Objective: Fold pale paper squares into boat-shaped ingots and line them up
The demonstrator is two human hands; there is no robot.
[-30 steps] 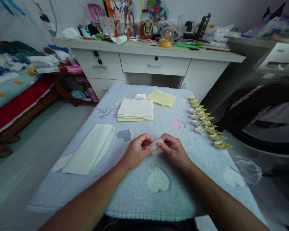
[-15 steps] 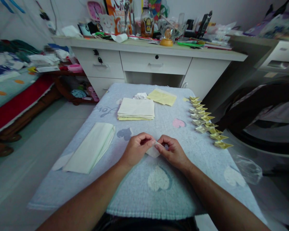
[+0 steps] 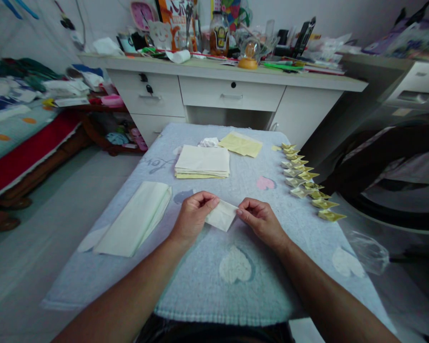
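The left hand (image 3: 191, 216) pinches the left end of a small folded piece of pale paper (image 3: 220, 215) between thumb and fingers, and the right hand (image 3: 260, 220) pinches its right corner the same way. The paper is stretched between them, just above the middle of the towel-covered table (image 3: 207, 281). Toward the table's left edge lies a long folded pale-green sheet (image 3: 136, 219). Beyond the hands, nearer the far edge, sits a neat stack of pale paper squares (image 3: 202, 162), with a crumpled white scrap (image 3: 209, 142) and a loose yellow sheet (image 3: 240, 144) behind it. Along the right edge runs a row of small folded yellow paper pieces (image 3: 305, 181). Past the table stands a cluttered white desk (image 3: 232, 90).
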